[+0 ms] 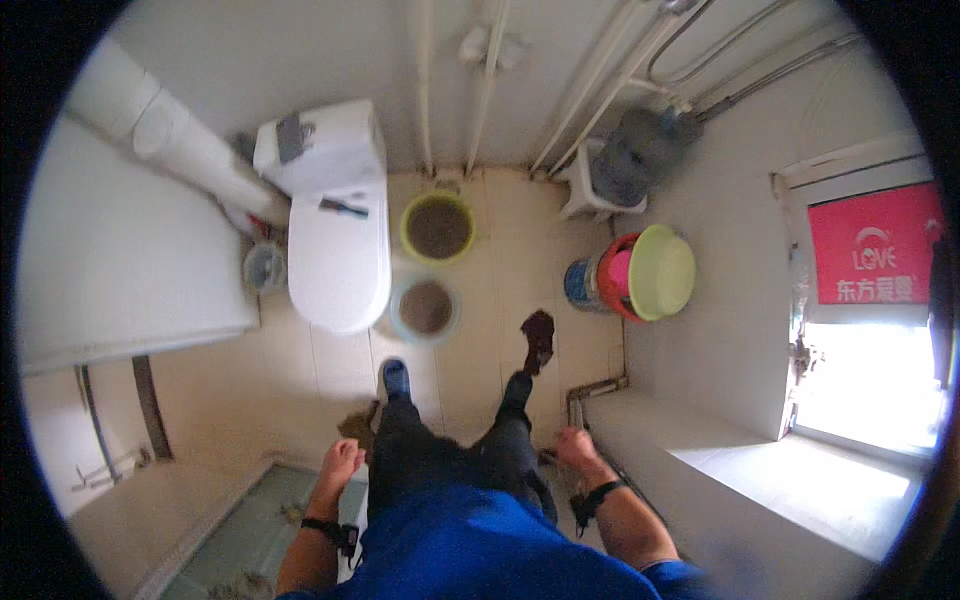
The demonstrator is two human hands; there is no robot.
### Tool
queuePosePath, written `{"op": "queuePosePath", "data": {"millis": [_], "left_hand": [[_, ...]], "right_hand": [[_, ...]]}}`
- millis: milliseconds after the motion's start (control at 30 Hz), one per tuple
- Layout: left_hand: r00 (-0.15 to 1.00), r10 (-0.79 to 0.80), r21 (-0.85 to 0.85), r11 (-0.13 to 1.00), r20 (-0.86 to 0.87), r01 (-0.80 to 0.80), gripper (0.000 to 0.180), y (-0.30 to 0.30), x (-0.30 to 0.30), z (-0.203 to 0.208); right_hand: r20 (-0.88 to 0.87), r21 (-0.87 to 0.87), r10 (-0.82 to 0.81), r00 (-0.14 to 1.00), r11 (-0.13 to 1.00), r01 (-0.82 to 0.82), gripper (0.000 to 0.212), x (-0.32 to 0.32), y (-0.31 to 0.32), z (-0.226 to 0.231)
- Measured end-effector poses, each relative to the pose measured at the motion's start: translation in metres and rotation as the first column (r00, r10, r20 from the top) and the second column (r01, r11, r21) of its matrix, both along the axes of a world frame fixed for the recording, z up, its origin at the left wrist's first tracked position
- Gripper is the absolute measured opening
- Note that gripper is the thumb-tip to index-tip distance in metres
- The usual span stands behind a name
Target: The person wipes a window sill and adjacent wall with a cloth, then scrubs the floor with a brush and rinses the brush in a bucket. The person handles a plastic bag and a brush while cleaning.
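Observation:
My left hand [345, 460] hangs beside my left thigh, its fingers curled in and nothing seen in them. Beyond it lies a brownish, crumpled thing [358, 425] too blurred to name. On the other side, my right hand [575, 447] is loosely closed near my right leg, also with nothing visible in it. A dark reddish-brown cloth [538, 330] lies crumpled on the floor just ahead of my right foot. Two basins of murky brown water stand ahead: a yellow-green basin [407, 215] and a pale blue basin [455, 310].
The white toilet [340, 270] at the left has a dark brush-like object [343, 207] on its lid. Right of the basins stand stacked tubs with a light green basin [662, 272], and a water jug [640, 160] on a white stool. A low ledge [680, 440] runs under the bright window.

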State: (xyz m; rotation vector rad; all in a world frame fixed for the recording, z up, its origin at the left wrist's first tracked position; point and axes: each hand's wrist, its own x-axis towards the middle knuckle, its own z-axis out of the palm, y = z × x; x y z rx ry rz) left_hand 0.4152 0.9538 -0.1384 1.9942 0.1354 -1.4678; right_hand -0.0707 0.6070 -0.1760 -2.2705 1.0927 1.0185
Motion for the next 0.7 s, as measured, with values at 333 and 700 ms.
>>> {"op": "queuePosePath", "data": {"millis": [333, 700], "left_hand": [[0.980, -0.169, -0.113, 0.977, 0.110, 0.181, 0.026, -0.080, 0.121, 0.014], [0.934, -0.342, -0.166, 0.920, 0.100, 0.355, 0.028, -0.116, 0.039, -0.007]], "right_hand": [[0.329, 0.231, -0.595, 0.733, 0.804, 0.548, 0.034, 0.166, 0.082, 0.081], [0.327, 0.060, 0.085, 0.941, 0.992, -0.111, 0.024, -0.048, 0.122, -0.038]]}}
